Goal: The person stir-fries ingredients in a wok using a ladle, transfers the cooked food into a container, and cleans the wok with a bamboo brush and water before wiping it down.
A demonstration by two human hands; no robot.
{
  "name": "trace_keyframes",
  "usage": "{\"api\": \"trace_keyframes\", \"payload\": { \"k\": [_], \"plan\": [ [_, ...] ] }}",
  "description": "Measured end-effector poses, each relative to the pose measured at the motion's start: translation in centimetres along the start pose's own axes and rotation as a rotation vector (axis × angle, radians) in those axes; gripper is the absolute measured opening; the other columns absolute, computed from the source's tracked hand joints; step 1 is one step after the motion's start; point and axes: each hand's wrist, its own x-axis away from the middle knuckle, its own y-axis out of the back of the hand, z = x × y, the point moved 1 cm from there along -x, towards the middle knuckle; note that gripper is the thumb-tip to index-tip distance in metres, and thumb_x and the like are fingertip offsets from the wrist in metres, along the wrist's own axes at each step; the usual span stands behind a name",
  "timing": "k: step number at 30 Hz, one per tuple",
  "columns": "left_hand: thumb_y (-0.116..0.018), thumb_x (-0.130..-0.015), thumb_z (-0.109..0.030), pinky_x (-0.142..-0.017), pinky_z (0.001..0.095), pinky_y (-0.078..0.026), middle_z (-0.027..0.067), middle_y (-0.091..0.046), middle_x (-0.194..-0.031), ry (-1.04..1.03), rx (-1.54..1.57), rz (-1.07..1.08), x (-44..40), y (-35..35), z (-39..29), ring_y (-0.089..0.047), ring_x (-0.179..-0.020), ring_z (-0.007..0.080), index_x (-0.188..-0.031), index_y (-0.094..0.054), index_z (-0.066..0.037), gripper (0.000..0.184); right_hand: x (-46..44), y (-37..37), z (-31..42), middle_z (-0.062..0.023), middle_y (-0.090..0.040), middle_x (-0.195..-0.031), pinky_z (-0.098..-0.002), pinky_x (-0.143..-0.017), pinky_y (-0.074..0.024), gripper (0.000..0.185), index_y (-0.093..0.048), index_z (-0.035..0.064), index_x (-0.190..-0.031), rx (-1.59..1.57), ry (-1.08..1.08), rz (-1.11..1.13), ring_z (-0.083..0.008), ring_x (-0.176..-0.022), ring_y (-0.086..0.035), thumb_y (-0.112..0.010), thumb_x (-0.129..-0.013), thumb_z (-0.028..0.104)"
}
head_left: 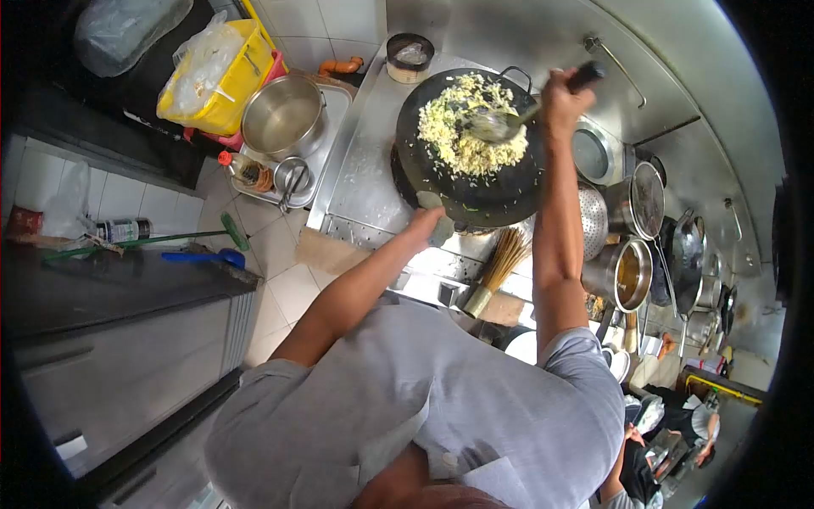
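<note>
A large black wok (pixel 483 206) sits on the stove, holding yellow and white chopped food with green bits (pixel 454 127). My left hand (pixel 429 222) is closed on a greyish cloth (pixel 442 231) at the wok's near rim. Over the wok's right side, my right hand (pixel 566 103) grips the dark handle of a metal ladle (pixel 496 127), whose blurred head lies in the food.
A bamboo brush (pixel 500 267) lies in front of the wok. Pots, a perforated strainer (pixel 593 222) and a pot of brown liquid (pixel 629 273) stand right. Left are a steel pot (pixel 284 117) and yellow basket (pixel 216 76). Other people work at lower right.
</note>
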Motion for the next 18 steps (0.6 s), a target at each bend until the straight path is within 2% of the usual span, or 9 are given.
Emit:
{"api": "trace_keyframes", "payload": {
  "k": [1, 3, 5, 8, 11, 12, 13, 15, 18],
  "plan": [
    [-0.06, -0.08, -0.015, -0.048, 0.0372, -0.05, 0.0089, -0.062, -0.073, -0.034, 0.006, 0.021, -0.8, -0.3, -1.1, -0.063, -0.059, 0.0213, -0.083, -0.061, -0.003, 0.012, 0.3, 1.4, 2.1, 0.0034, -0.048, -0.058, -0.0245, -0.048, -0.0329, 0.022, -0.051, 0.0066, -0.065, 0.108, 0.035, -0.018, -0.0065, -0.053, -0.043, -0.064, -0.082, 0.001],
    [-0.061, -0.08, -0.015, -0.047, 0.0372, -0.05, 0.0085, -0.061, -0.071, -0.008, 0.004, 0.018, -0.7, -1.2, -2.8, -0.062, -0.058, 0.0217, -0.084, -0.061, -0.004, 0.012, 1.7, 3.2, 0.5, 0.0027, -0.048, -0.06, -0.0231, -0.048, -0.0328, 0.023, -0.05, 0.0065, -0.067, -0.009, 0.157, -0.049, -0.0057, -0.054, -0.043, -0.065, -0.083, 0.001],
    [-0.061, -0.079, -0.015, -0.046, 0.0373, -0.049, 0.008, -0.06, -0.069, 0.056, -0.02, 0.014, 0.4, -0.6, -1.7, -0.062, -0.056, 0.022, -0.084, -0.06, -0.004, 0.012, 3.2, 4.5, -2.1, 0.0041, -0.042, -0.059, -0.0237, -0.045, -0.0307, 0.031, -0.04, 0.0102, -0.066, -0.31, -0.065, 0.174, -0.0064, -0.05, -0.038, -0.061, -0.087, -0.001],
    [-0.061, -0.079, -0.015, -0.048, 0.0363, -0.05, 0.0074, -0.06, -0.07, 0.041, -0.027, 0.097, -1.0, -0.1, -1.5, -0.061, -0.057, 0.0208, -0.083, -0.059, -0.004, 0.011, 1.2, 5.3, 2.1, 0.0041, -0.039, -0.057, -0.0238, -0.043, -0.0276, 0.032, -0.038, 0.0112, -0.066, -0.214, -0.152, 0.079, -0.0075, -0.047, -0.036, -0.06, -0.087, 0.001],
    [-0.06, -0.08, -0.015, -0.051, 0.0354, -0.051, 0.0076, -0.061, -0.072, -0.021, -0.04, 0.053, -0.7, -0.3, -1.6, -0.062, -0.059, 0.0208, -0.085, -0.06, -0.003, 0.013, 4.5, 6.0, 4.4, 0.0044, -0.04, -0.056, -0.0232, -0.042, -0.0299, 0.033, -0.038, 0.0112, -0.064, 0.078, -0.021, -0.012, -0.0064, -0.046, -0.038, -0.06, -0.085, -0.003],
    [-0.06, -0.08, -0.015, -0.051, 0.0354, -0.051, 0.0076, -0.061, -0.072, -0.016, -0.039, 0.049, -0.4, -0.4, -1.7, -0.062, -0.059, 0.0208, -0.085, -0.06, -0.003, 0.013, 6.2, 6.0, 2.0, 0.0042, -0.041, -0.058, -0.0226, -0.042, -0.0305, 0.032, -0.038, 0.0111, -0.066, -0.099, 0.028, -0.013, -0.006, -0.047, -0.039, -0.059, -0.085, -0.004],
    [-0.06, -0.08, -0.014, -0.052, 0.035, -0.051, 0.0074, -0.061, -0.073, 0.029, -0.036, 0.034, 0.1, -0.5, -1.7, -0.062, -0.06, 0.021, -0.087, -0.061, -0.003, 0.013, 7.5, 5.9, 0.2, 0.0031, -0.039, -0.059, -0.0232, -0.042, -0.0293, 0.032, -0.036, 0.0129, -0.069, -0.115, 0.019, 0.034, -0.007, -0.048, -0.037, -0.059, -0.09, 0.006],
    [-0.06, -0.08, -0.014, -0.053, 0.0347, -0.051, 0.0071, -0.061, -0.074, 0.06, -0.046, 0.036, 0.7, -1.1, -1.9, -0.062, -0.061, 0.0211, -0.088, -0.062, -0.002, 0.014, 7.8, 4.7, -1.7, 0.0043, -0.035, -0.058, -0.024, -0.043, -0.0278, 0.029, -0.035, 0.0122, -0.072, -0.323, -0.077, 0.091, -0.0075, -0.051, -0.036, -0.054, -0.093, 0.005],
    [-0.06, -0.081, -0.015, -0.054, 0.0348, -0.052, 0.0076, -0.063, -0.075, 0.005, -0.054, -0.003, 0.6, -1.6, -2.7, -0.063, -0.062, 0.0215, -0.088, -0.063, -0.002, 0.015, 10.4, 2.1, 1.9, 0.0036, -0.038, -0.059, -0.024, -0.044, -0.0294, 0.03, -0.034, 0.0124, -0.072, -0.125, 0.009, 0.109, -0.0067, -0.05, -0.037, -0.052, -0.096, 0.01]
  ]
}}
